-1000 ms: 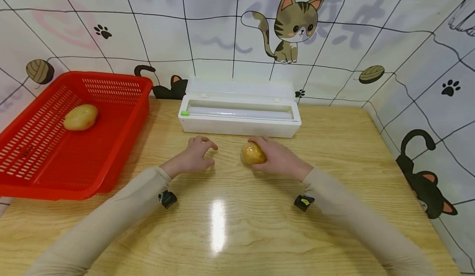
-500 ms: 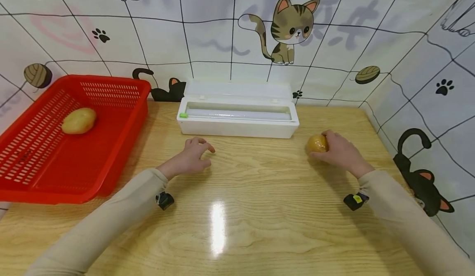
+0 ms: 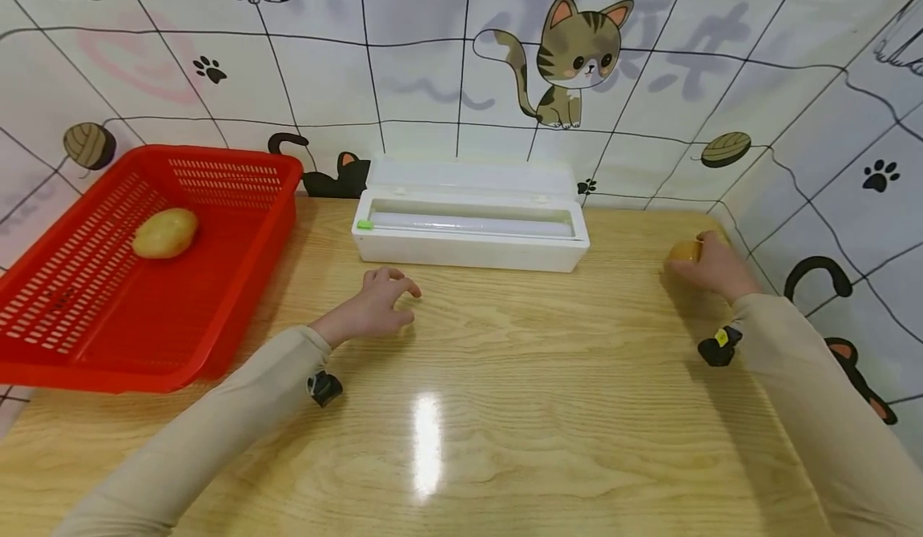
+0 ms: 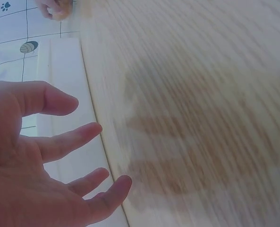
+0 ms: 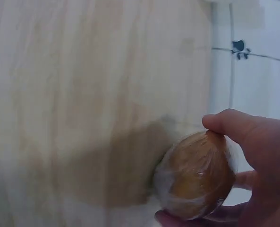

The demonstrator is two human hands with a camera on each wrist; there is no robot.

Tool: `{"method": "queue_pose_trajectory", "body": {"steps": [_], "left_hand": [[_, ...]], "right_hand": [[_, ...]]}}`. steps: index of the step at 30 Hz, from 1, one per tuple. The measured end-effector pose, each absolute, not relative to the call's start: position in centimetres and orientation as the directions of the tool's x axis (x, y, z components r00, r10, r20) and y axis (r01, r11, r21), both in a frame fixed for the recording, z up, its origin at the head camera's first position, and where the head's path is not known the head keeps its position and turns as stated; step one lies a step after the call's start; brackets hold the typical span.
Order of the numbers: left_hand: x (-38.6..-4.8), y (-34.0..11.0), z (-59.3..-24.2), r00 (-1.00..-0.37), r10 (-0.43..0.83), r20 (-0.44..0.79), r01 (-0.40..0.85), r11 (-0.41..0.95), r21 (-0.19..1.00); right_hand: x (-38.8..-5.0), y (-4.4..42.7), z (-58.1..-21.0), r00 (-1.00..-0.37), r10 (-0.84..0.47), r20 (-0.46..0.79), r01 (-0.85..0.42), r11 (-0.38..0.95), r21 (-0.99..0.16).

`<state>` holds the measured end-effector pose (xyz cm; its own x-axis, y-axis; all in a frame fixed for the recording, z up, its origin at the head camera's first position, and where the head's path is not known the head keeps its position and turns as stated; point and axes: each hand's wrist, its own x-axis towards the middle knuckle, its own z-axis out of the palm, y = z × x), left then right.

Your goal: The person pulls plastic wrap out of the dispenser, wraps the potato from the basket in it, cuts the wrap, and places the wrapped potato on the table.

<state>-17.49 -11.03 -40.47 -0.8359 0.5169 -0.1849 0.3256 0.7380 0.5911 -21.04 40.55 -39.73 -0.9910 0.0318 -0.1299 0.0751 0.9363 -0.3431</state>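
Note:
My right hand (image 3: 721,268) grips a potato (image 3: 683,252) wrapped in clear film, near the table's far right corner. In the right wrist view the film looks wrinkled over the potato (image 5: 194,177), with the thumb on one side and fingers on the other. My left hand (image 3: 375,303) hovers over the table in front of the white box, its fingers loosely bent and holding nothing. The white film dispenser box (image 3: 469,253) has its lid raised, and a roll of film (image 3: 469,223) lies inside. Another potato (image 3: 166,233) lies in the red basket (image 3: 209,345).
The red basket stands at the left of the wooden table (image 3: 519,409). A green slider (image 3: 364,224) sits on the box's left end. A cat-patterned sheet (image 3: 418,80) lines the back and right side.
My right hand has carried the wrapped potato from in front of the box to the far right of the table. The left hand has stayed nearly still.

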Motion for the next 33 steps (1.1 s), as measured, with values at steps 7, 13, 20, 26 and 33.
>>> {"method": "queue_pose_trajectory", "body": {"steps": [7, 13, 20, 26, 33], "left_hand": [[-17.9, -11.0, -40.6, -0.857, 0.496, -0.136, 0.329, 0.731, 0.597], [-18.7, -11.6, -40.1, -0.893, 0.421, 0.162, 0.434, 0.703, 0.564], [-20.8, -12.6, -38.8, -0.876, 0.303, 0.375, 0.445, 0.806, 0.389], [-21.8, -12.9, -38.9, -0.924, 0.304, 0.233, 0.366, 0.88, 0.303], [-22.4, -12.5, -38.9, -0.93, 0.319, 0.182, 0.363, 0.874, 0.323]], "right_hand": [[-21.1, 40.4, -40.5, -0.981, 0.103, -0.163, 0.143, 0.955, -0.259], [-20.7, 38.3, -39.5, -0.991, 0.114, -0.072, 0.128, 0.961, -0.246], [-20.8, 31.7, -39.1, -0.942, -0.169, 0.29, -0.26, 0.914, -0.311], [-21.0, 26.5, -39.6, -0.803, -0.409, 0.434, -0.556, 0.777, -0.296], [-21.6, 24.8, -39.9, -0.845, -0.376, 0.38, -0.516, 0.761, -0.393]]}}
